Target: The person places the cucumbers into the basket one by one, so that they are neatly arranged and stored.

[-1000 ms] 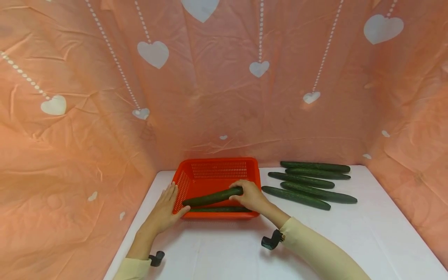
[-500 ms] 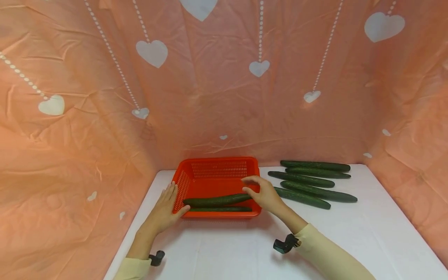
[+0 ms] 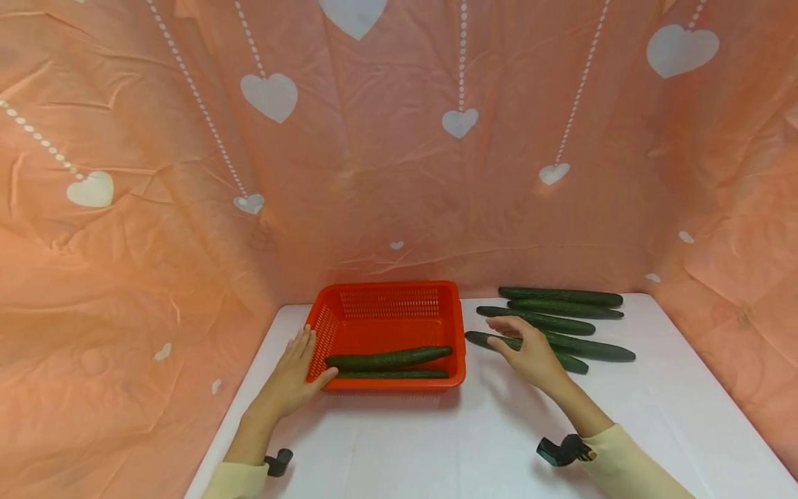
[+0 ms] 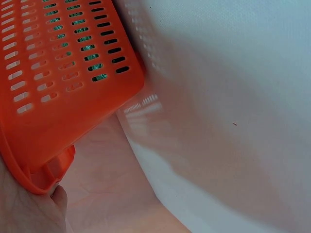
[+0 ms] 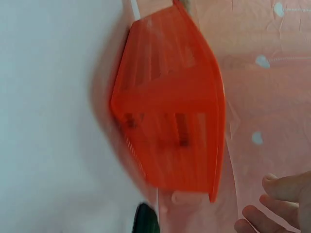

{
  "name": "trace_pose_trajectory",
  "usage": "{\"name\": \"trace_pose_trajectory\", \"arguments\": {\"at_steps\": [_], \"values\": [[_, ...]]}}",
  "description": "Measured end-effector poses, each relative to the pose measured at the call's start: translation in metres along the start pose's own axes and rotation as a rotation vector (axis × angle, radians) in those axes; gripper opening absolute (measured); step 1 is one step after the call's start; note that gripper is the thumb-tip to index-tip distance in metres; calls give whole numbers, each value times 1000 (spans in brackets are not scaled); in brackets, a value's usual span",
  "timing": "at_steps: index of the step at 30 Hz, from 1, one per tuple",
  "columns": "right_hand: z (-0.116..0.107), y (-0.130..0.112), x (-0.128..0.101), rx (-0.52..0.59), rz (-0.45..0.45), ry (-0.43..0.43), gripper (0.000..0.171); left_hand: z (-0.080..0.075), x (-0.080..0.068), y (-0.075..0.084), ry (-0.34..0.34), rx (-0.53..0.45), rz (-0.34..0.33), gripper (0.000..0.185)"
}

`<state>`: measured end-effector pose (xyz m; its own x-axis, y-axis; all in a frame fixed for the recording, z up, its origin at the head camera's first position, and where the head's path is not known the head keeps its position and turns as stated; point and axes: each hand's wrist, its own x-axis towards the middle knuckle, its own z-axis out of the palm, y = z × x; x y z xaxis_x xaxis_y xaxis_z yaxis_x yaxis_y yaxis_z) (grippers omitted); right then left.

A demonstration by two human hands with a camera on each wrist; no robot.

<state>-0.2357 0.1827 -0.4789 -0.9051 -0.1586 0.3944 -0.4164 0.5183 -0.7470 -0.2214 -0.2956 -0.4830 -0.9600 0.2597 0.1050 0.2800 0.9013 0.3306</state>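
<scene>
A red plastic basket (image 3: pixel 399 385) with slotted walls stands on the table. Two dark green cucumbers lie along its near side: an upper cucumber (image 3: pixel 389 359) and a partly hidden lower cucumber (image 3: pixel 393 374). My left hand (image 3: pixel 289 378) rests on the basket's left rim, its fingers straight and the thumb at the near corner. To the right of the basket, my right hand (image 3: pixel 533 355) hovers over the nearest loose cucumber (image 3: pixel 573 364) with fingers apart, holding nothing. In the right wrist view its fingers (image 5: pixel 286 187) are spread beside the basket (image 5: pixel 170 111).
Several more cucumbers lie roughly side by side at the right back, the farthest cucumber (image 3: pixel 561 296) close to the orange curtain (image 3: pixel 399 173). The white table (image 3: pixel 399 443) ends at that curtain behind and on both sides.
My right hand let go of the upper cucumber, which settled in the basket, and moved right, out over the loose cucumbers. My left hand stayed on the rim.
</scene>
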Motion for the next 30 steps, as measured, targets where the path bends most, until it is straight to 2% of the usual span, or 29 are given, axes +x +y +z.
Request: {"name": "trace_pose_trajectory", "arguments": {"at_steps": [8, 18, 30], "values": [[-28, 19, -23, -111, 21, 14, 38, -1, -1, 1, 5, -10, 7, 104], [-55, 52, -45, -246, 19, 81, 37, -1, -1, 0, 8, -2, 11, 103], [-75, 80, -52, -310, 157, -96, 40, -2, -1, 1, -9, -16, -6, 105]]}}
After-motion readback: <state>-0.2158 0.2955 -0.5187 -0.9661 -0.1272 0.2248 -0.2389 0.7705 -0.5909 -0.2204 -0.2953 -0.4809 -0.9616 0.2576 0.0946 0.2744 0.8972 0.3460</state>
